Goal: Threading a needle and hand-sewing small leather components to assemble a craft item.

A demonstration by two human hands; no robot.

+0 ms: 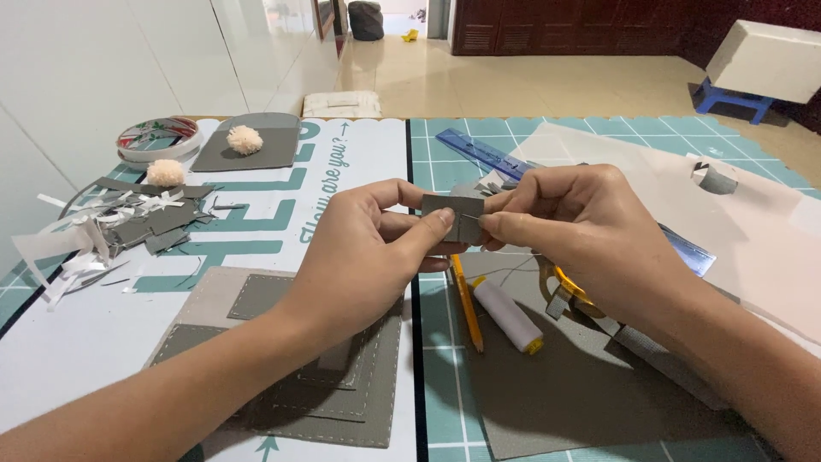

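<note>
My left hand [368, 248] and my right hand [581, 231] meet above the table's middle, both pinching a small grey felt square [453, 214] between thumbs and fingers. A thin needle seems to sit at my right fingertips, too small to be sure. Below the hands lie a yellow pencil [467, 304] and a white thread spool [508, 316] on a large grey felt sheet [564, 393]. Yellow-handled scissors [569, 287] are partly hidden under my right hand.
Stacked stitched grey felt pieces [342, 393] lie under my left forearm. Felt scraps and white paper strips [128, 227] pile at left, with two cream pompoms [245, 139], a tape roll [158, 139], a blue ruler [487, 154] and a translucent sheet [744, 222] at right.
</note>
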